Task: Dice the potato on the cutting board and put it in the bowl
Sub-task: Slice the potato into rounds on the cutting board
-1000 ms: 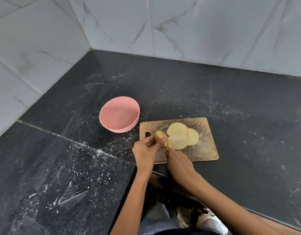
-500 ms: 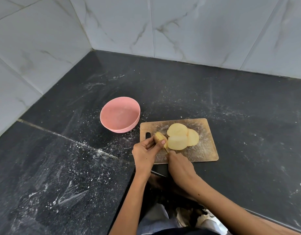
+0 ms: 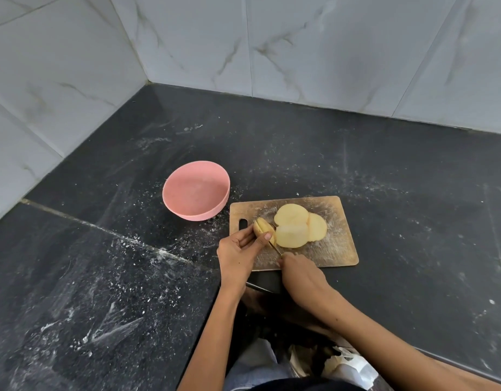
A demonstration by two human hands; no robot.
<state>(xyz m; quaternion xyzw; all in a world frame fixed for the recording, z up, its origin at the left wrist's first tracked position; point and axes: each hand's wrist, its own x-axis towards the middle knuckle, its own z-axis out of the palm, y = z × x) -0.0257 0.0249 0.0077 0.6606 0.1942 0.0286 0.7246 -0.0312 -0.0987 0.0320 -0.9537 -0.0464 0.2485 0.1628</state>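
Head view, left hand pinching a potato piece on the wooden cutting board, right hand curled round a knife cutting it — three slices alongside, pink bowl just beside the board on the dark tabletop.

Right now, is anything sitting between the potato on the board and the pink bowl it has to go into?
Nothing visible does. The pink bowl sits just off the cutting board at its far left corner, with only bare countertop between. The left hand grips the potato piece on that side.
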